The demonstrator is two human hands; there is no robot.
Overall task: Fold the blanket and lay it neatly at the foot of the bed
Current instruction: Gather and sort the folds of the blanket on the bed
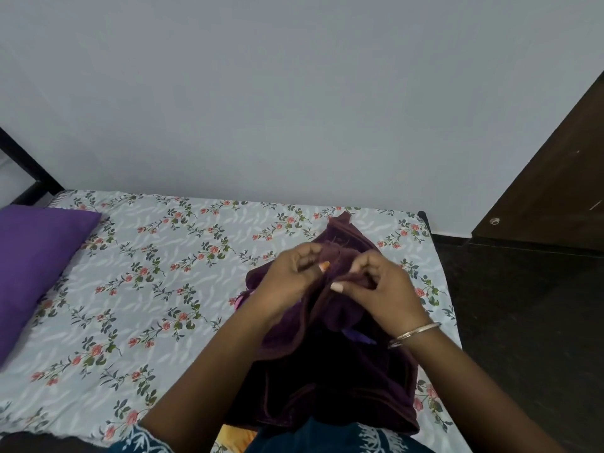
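A dark maroon velvety blanket (330,380) is bunched in a heap on the right part of the bed (157,289), which has a white sheet with a floral print. My left hand (287,276) pinches the blanket's edge from the left. My right hand (379,289), with a metal bangle at the wrist, pinches the same edge close beside it. Both hands hold the raised edge together above the heap. A bit of purple and pink lining shows under the folds.
A purple pillow (36,266) lies at the bed's left end. A plain grey wall stands behind the bed. A dark wooden door or cupboard (555,178) and dark floor (529,322) are on the right, past the bed's edge.
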